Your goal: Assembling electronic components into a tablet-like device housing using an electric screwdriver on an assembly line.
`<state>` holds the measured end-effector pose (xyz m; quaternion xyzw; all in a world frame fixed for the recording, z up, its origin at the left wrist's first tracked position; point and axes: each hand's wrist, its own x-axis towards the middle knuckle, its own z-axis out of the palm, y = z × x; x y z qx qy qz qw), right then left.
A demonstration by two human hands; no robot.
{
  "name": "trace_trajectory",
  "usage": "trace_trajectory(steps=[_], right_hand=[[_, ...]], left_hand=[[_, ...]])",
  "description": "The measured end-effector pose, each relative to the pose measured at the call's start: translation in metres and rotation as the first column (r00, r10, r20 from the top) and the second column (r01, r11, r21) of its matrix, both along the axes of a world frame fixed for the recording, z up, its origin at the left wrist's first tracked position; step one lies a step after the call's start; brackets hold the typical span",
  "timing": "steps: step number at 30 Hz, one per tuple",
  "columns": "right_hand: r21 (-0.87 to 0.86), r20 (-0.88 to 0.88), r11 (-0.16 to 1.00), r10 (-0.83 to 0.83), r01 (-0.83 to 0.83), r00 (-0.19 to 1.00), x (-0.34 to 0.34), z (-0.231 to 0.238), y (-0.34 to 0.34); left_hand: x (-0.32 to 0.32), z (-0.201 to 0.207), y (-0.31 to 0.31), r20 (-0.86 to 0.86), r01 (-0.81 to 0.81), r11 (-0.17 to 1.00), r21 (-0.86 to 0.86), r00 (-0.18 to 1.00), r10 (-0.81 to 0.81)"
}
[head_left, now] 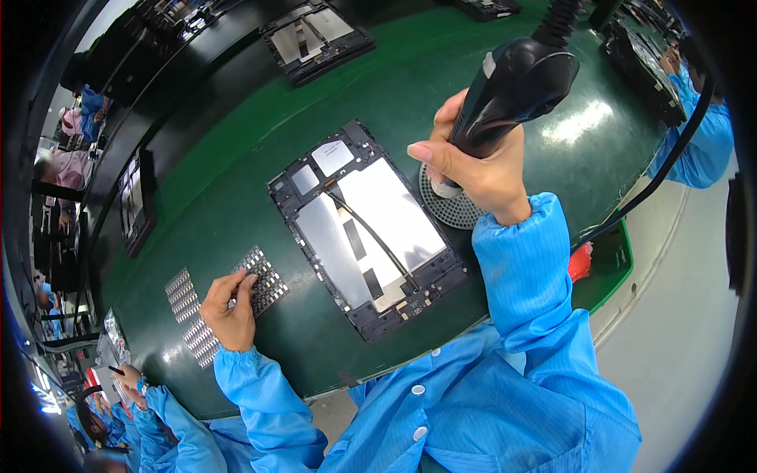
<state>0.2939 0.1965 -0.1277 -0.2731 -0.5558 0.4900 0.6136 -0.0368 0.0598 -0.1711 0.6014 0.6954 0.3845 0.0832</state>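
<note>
My right hand (pixel 481 169) is wrapped round a black electric screwdriver (pixel 512 91) with a ribbed hose or cord at its top. The tool's lower end is over a round grey plate full of small holes (pixel 451 206). My left hand (pixel 230 307) has thumb and fingers pinched together at a sheet of small dark and silver pieces (pixel 268 288); whatever is between the fingertips is too small to make out. Between my hands lies an opened tablet-like device (pixel 367 229), its silver inside, black frame and thin dark cable facing up.
More sheets of small pieces (pixel 183 296) lie left of my left hand. Other opened devices (pixel 311 39) stand along the far side, one (pixel 138 201) at the left. A green bin (pixel 611 272) with red material is by my right sleeve. Co-workers in blue (pixel 706 134) sit on both sides.
</note>
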Motion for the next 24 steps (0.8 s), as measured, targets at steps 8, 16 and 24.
trace_trajectory(steps=[8,16,24], right_hand=[[0.000,-0.010,1.000,0.000,0.000,1.000,0.001,0.000,0.001],[0.005,-0.030,1.000,0.005,-0.005,1.000,0.004,-0.003,0.001],[-0.009,-0.017,1.000,0.026,-0.026,1.000,0.007,-0.005,-0.001]], left_hand=[[-0.002,-0.007,0.002,0.020,0.031,0.997,0.064,0.999,-0.033],[0.002,-0.013,0.002,0.180,-0.101,0.992,0.071,0.980,0.087],[0.000,-0.014,0.000,-0.100,-0.102,0.991,0.089,0.989,0.110]])
